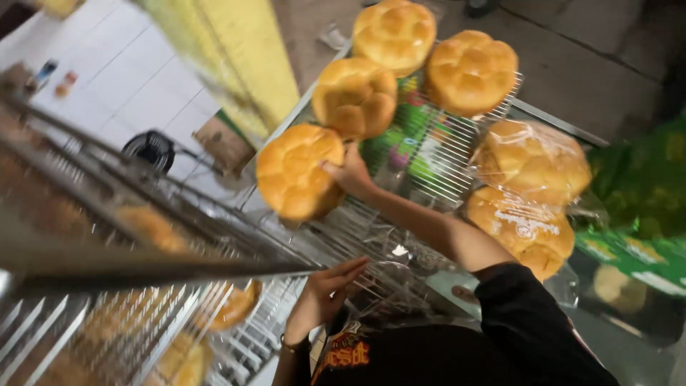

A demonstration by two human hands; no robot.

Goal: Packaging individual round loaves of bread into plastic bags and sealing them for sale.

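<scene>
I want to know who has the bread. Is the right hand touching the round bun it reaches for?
Touching. The head view shows the right hand pressed against the edge of the round golden bun, with no gap between them.

- The right hand's fingers [336, 169] were mostly hidden behind the bun [296, 170] they gripped.
- Left of them, rack wires [107, 214] were motion-blurred.
- Below the left hand's fingers [343, 271], buns [182, 361] blurred, one cut off by the edge.

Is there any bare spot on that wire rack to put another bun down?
Yes: the wire rack is bare between the bun in the right hand and the bagged buns. Its far end is crowded.
</scene>
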